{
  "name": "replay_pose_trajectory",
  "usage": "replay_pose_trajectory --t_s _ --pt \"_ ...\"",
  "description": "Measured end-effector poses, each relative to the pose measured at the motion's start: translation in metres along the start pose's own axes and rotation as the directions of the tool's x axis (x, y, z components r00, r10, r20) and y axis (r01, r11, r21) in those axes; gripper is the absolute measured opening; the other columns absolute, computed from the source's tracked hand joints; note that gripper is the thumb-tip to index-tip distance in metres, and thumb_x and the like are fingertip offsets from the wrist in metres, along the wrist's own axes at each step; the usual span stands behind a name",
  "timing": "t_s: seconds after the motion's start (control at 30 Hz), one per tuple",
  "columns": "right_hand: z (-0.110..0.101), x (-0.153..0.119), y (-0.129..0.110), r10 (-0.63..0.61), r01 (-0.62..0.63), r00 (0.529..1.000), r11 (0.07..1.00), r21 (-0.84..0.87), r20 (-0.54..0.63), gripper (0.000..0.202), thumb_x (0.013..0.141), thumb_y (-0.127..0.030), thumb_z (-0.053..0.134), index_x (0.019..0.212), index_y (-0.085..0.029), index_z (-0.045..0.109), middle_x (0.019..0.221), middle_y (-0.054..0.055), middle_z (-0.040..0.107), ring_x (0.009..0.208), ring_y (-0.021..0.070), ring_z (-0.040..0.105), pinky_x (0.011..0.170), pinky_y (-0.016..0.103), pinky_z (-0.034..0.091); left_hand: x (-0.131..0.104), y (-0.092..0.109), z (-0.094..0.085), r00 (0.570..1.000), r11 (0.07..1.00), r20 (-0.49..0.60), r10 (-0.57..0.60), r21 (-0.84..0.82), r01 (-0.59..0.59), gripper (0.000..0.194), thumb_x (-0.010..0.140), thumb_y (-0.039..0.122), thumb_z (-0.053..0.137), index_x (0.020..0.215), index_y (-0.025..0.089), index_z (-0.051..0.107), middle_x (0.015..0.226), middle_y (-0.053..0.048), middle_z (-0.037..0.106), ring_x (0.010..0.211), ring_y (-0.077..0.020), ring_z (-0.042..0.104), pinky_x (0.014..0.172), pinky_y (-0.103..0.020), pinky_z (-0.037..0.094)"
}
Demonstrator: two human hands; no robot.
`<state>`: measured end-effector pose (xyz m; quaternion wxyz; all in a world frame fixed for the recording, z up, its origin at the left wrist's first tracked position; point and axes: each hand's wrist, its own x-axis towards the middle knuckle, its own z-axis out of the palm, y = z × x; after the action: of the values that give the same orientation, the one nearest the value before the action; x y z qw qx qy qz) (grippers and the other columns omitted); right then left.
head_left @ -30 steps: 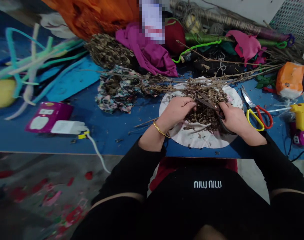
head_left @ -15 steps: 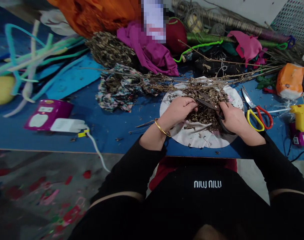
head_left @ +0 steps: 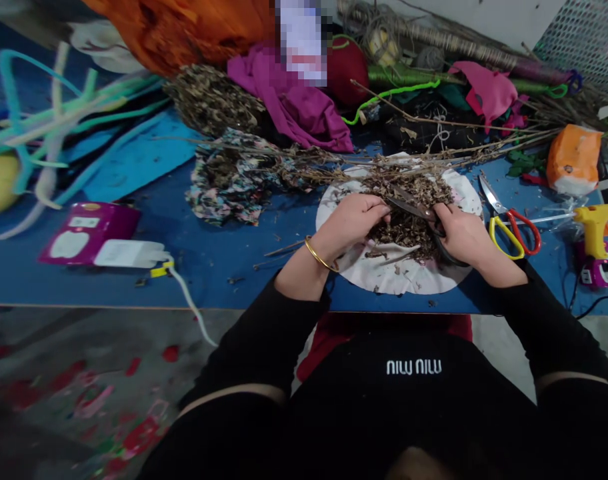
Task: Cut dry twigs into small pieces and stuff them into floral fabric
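Note:
My right hand (head_left: 459, 233) is closed around the black handles of dark-bladed scissors (head_left: 413, 209). Their blades point left, toward my left hand (head_left: 357, 220), and look slightly parted. That left hand, with a gold bangle at the wrist, has thumb and fingers pinched together near the blade tips; whatever is between them is too small to make out. Below both hands lies a heap of dried brown plant bits (head_left: 399, 235) on a round white cloth (head_left: 409, 283). Long dry stalks (head_left: 464, 159) stretch across the cloth's far edge.
Red-and-yellow-handled scissors (head_left: 494, 200) and a yellow glue gun (head_left: 595, 227) lie to the right. Flowered cloth (head_left: 219, 200) and a purple box (head_left: 104, 223) with a white plug (head_left: 129, 253) are on the left. Fabrics, including a magenta cloth (head_left: 299, 110), crowd the back.
The whole view has shifted a little, so things on the table appear slightly farther left. My hands and the scissors stay in nearly the same place over the heap.

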<state>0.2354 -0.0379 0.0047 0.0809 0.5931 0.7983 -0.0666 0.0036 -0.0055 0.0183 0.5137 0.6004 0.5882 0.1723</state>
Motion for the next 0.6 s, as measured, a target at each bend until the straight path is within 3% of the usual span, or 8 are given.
replay_pose_trajectory --t_s 0.27,0.6 --pt "0.004 0.002 0.001 -0.008 0.008 0.998 1.000 0.000 -0.069 0.044 0.099 -0.029 0.040 0.136 -0.011 0.054 0.123 0.022 0.065 0.096 0.0310 0.064 0.069 0.035 0.036 0.003 -0.004 0.002 0.999 0.999 0.017 0.042 -0.018 -0.042 0.023 0.093 0.022 0.053 0.074 0.017 0.064 0.051 0.006 0.038 0.040 -0.0091 0.041 0.040 -0.020 0.036" --pt "0.005 0.002 -0.003 0.021 -0.022 1.000 0.998 -0.054 -0.019 0.040 0.103 -0.030 0.035 0.131 -0.012 0.056 0.117 0.021 0.068 0.092 0.0300 0.067 0.064 0.035 0.031 0.008 -0.013 0.000 0.994 0.994 -0.014 0.105 0.002 -0.105 0.027 0.092 0.029 0.056 0.070 0.017 0.064 0.050 0.005 0.038 0.045 -0.0100 0.038 0.048 -0.023 0.033"
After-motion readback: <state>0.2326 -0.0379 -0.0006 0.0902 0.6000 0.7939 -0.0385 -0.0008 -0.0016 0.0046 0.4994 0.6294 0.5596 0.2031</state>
